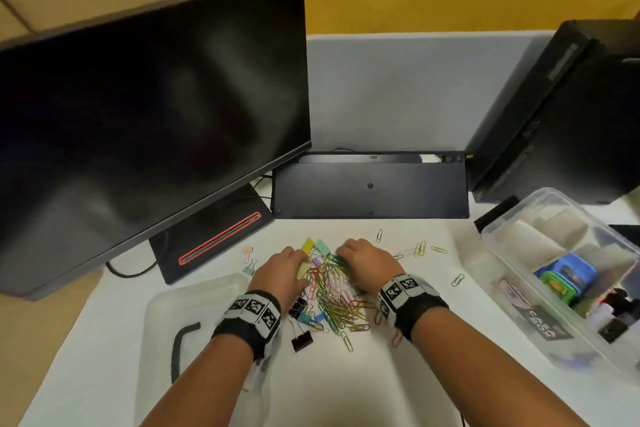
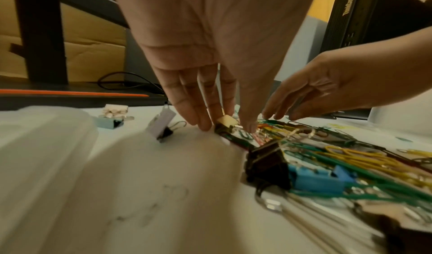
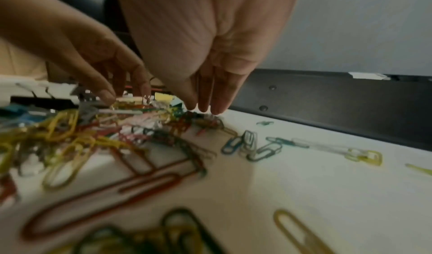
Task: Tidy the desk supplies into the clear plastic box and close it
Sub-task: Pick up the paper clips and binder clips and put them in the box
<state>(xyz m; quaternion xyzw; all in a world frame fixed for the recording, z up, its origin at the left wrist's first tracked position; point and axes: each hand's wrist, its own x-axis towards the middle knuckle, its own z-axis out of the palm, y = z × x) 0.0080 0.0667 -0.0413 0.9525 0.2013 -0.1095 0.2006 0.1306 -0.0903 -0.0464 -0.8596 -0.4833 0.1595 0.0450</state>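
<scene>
A pile of coloured paper clips (image 1: pixel 334 302) mixed with binder clips lies mid-desk. My left hand (image 1: pixel 300 263) reaches down at the pile's left side, and its thumb and fingertips pinch a pale yellow binder clip (image 2: pixel 226 120). My right hand (image 1: pixel 342 255) has straight fingers (image 3: pixel 203 106) that touch the pile's far right end and hold nothing. The clear plastic box (image 1: pixel 519 215) stands open at the right, with small items in its compartments. Its clear lid (image 1: pixel 166 305) lies flat at the left. Stray paper clips (image 1: pixel 419 248) lie right of the hands.
A dark monitor (image 1: pixel 149 107) on its stand fills the left. A black keyboard (image 1: pixel 370 187) lies upside down behind the pile, and a black computer tower (image 1: pixel 561 107) stands at the back right. Loose binder clips (image 1: pixel 250 260) sit left of the hands, a black one (image 1: pixel 302 340) nearer me.
</scene>
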